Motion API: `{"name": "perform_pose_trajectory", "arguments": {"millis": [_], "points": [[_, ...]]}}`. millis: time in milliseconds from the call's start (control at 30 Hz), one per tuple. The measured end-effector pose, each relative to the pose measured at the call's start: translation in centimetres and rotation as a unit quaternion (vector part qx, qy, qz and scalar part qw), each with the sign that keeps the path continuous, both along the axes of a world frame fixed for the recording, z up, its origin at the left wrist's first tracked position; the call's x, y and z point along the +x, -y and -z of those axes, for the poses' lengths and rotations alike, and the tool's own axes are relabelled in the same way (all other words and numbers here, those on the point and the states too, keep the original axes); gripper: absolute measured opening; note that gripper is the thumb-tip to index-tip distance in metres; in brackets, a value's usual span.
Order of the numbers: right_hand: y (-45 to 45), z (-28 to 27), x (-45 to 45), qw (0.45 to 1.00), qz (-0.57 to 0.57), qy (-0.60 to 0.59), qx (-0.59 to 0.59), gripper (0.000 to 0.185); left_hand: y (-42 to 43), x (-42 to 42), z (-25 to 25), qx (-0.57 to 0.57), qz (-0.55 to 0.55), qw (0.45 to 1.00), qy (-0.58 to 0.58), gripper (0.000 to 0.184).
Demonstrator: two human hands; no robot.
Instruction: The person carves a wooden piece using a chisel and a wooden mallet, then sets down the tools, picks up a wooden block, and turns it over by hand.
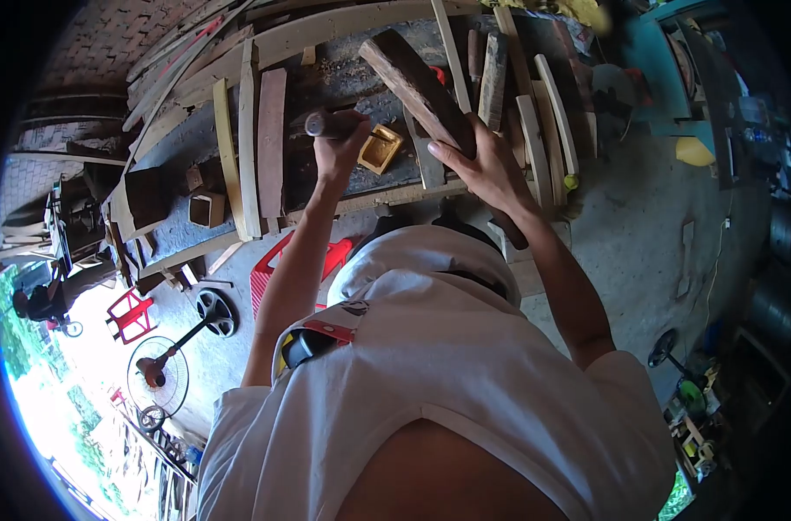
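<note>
My left hand (336, 149) is closed around a chisel (320, 124), its round dark handle end sticking out to the left. The blade points right, over a small yellowish wooden box (380, 149) on the dark workbench (343, 74). Wrapped in my right hand (493, 174) is a heavy wooden mallet (417, 87), a thick dark bar with a pale worn side. It slants up and left above the bench, and a narrower dark end shows below my wrist. A light wood block (426, 161) lies between the box and my right hand.
Planks (248, 148) lie across the bench at left, and more strips (543, 130) at right. Another small wooden box (206, 209) sits near the bench's left end. A red plastic stool (334, 258) stands by my legs. A standing fan (156, 372) is on the floor at left.
</note>
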State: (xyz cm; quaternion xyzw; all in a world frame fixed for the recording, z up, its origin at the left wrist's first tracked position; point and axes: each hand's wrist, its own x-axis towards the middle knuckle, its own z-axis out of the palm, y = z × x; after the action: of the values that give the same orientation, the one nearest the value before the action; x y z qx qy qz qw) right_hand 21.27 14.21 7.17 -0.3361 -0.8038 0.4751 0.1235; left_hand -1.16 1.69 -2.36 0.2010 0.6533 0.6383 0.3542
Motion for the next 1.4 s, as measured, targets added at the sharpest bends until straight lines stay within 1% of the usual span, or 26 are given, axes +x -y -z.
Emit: {"name": "perform_pose_trajectory", "arguments": {"millis": [67,133,200,267,333,400,500,533,600,633,700,733,800,833,867,900,933,967,1000,1033,1067,1167,1200,1267,1333,1400], "points": [[0.0,-1.0,-0.1,1.000,0.001,-0.009,0.000,0.063,-0.5,1.1,-0.4,-0.027,0.027,0.991,-0.126,0.014],[0.3,-2.5,-0.4,1.000,-0.003,-0.019,-0.002,0.063,-0.8,1.7,-0.1,-0.017,0.040,0.989,-0.141,0.015],[0.6,-4.6,-0.9,0.998,-0.006,-0.061,0.010,0.054,-1.1,2.3,-0.3,-0.011,0.066,0.974,-0.216,0.014],[0.7,-6.3,-1.4,0.996,-0.014,-0.085,0.023,0.054,-1.6,2.9,-0.8,-0.005,0.074,0.975,-0.209,0.016],[0.6,-7.3,-1.9,0.993,-0.026,-0.112,0.040,0.055,-2.0,3.1,-0.9,0.015,0.045,0.966,-0.255,0.018],[0.4,-7.8,-2.4,0.987,-0.041,-0.132,0.076,0.055,-2.2,2.9,-0.7,0.016,0.038,0.965,-0.257,0.022],[0.4,-8.5,-2.8,0.988,-0.057,-0.131,0.058,0.054,-2.2,2.4,-0.3,0.029,0.029,0.964,-0.263,0.026],[0.5,-8.5,-3.1,0.988,-0.060,-0.132,0.056,0.054,-2.1,2.4,-0.5,0.007,0.044,0.957,-0.287,0.027],[0.9,-8.3,-3.5,0.966,-0.039,-0.225,0.121,0.054,-1.9,2.8,-0.6,-0.017,0.058,0.949,-0.309,0.028],[1.1,-7.7,-3.5,0.966,-0.040,-0.226,0.120,0.054,-1.8,2.9,-0.7,-0.001,0.066,0.950,-0.306,0.028],[1.4,-5.4,-3.2,0.967,-0.061,-0.144,0.202,0.052,-2.0,3.4,-0.5,0.046,0.051,0.957,-0.283,0.028],[1.2,-4.5,-2.9,0.966,-0.062,-0.145,0.204,0.052,-2.3,3.4,0.1,0.015,0.052,0.949,-0.309,0.029],[0.8,-3.1,-2.3,0.955,-0.117,0.028,0.271,0.050,-2.5,3.2,0.5,0.009,0.065,0.907,-0.416,0.031],[0.8,-3.0,-2.1,0.961,-0.118,0.030,0.249,0.053,-2.5,3.1,0.4,0.009,0.062,0.907,-0.417,0.031],[0.8,-2.6,-2.0,0.961,-0.120,0.030,0.248,0.053,-2.2,3.3,0.3,-0.001,0.059,0.934,-0.351,0.031],[0.7,-2.1,-1.9,0.974,-0.105,0.007,0.200,0.055,-1.9,3.4,0.5,-0.011,0.056,0.957,-0.283,0.030],[0.6,-1.5,-1.8,0.984,-0.090,-0.017,0.152,0.058,-1.6,3.1,1.2,-0.019,0.040,0.953,-0.298,0.024],[0.3,-0.8,-1.8,0.990,-0.080,-0.055,0.103,0.065,-1.4,2.4,1.7,0.002,0.055,0.971,-0.233,0.021],[0.1,-0.7,-1.8,0.990,-0.079,-0.056,0.103,0.065,-1.1,1.7,2.1,0.024,0.070,0.983,-0.168,0.018],[-0.1,-0.6,-1.7,0.995,-0.061,-0.050,0.063,0.066,-0.4,1.4,0.4,0.002,0.074,0.987,-0.142,0.015],[-0.2,-0.6,-1.4,0.998,-0.042,-0.044,0.023,0.068,0.3,1.0,-0.2,-0.001,0.062,0.995,-0.079,0.015],[-0.6,-0.9,-0.6,0.998,-0.025,-0.028,-0.040,0.069,2.0,-1.5,1.7,0.066,0.005,0.991,0.113,0.014],[-0.7,-0.9,-0.4,0.997,-0.018,-0.014,-0.067,0.069,2.4,-2.3,2.5,0.065,0.006,0.991,0.114,0.014],[-0.7,-0.8,0.0,0.998,-0.005,-0.015,-0.064,0.069,3.0,-3.2,3.9,0.071,-0.062,0.975,0.202,0.014],[-0.7,-0.5,0.4,0.996,-0.002,0.000,-0.086,0.070,2.9,-2.7,2.5,0.066,-0.064,0.974,0.207,0.015],[-0.6,-0.1,0.5,0.996,-0.001,-0.008,-0.085,0.071,2.4,-1.6,1.3,0.054,-0.049,0.986,0.153,0.015]]}}
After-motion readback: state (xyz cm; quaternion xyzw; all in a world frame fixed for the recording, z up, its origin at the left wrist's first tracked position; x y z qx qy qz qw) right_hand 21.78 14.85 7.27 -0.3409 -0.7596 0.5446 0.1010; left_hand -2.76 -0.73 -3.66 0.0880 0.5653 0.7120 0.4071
